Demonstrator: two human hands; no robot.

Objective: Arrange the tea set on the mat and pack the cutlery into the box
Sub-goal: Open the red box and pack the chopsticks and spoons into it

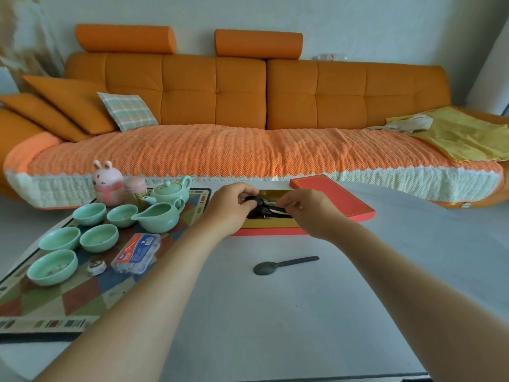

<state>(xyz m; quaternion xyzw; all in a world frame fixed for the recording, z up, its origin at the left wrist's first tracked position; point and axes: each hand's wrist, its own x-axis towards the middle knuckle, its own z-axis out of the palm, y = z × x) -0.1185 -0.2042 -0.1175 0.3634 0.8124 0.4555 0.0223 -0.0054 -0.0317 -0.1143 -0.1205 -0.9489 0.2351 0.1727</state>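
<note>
Five cups point(99, 237), one teapot point(169, 192), one spoon point(285, 265)

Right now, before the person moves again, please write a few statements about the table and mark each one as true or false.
1. A dark spoon lies on the table, outside the box. True.
2. The teapot stands on the sofa. False: it stands on the mat, behind the green pitcher.
3. The left hand and the right hand both hold dark cutlery over the box. True.
4. The red lid is closed on the box. False: the box is open and the lid lies beside it, on its right.
</note>
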